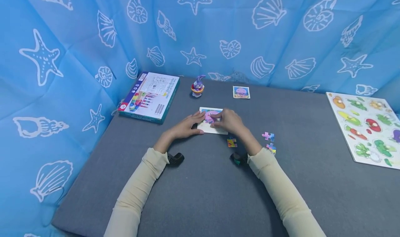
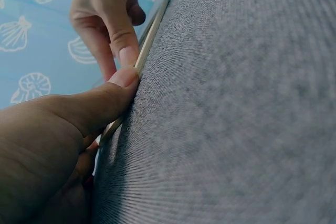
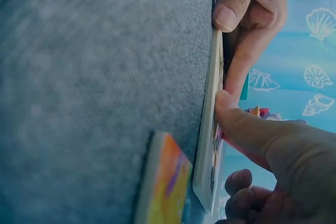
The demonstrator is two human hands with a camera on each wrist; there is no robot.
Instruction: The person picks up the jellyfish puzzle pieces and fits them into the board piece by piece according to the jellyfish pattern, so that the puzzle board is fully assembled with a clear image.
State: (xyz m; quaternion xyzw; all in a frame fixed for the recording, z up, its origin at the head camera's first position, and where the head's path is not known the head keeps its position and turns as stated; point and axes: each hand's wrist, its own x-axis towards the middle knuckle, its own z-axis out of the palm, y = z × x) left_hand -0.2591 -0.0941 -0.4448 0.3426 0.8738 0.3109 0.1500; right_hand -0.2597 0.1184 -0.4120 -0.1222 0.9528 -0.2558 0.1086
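Note:
A white-framed jigsaw board with a pink and blue picture lies on the table between both hands. My left hand holds its left side, the thumb against the near edge and the fingers at the far side. Over the picture, my right hand has thumb and forefinger bent together on a pink puzzle piece, mostly hidden by the fingers. The right thumb rests low against the board's face. Close by the board's near right corner lies an orange-yellow puzzle piece, also large in the right wrist view.
Two loose puzzle pieces, one pink-blue and one multicoloured, lie beside the right forearm. Farther back are a small picture card and a purple toy figure. A boxed game sits left; a vegetable peg board right.

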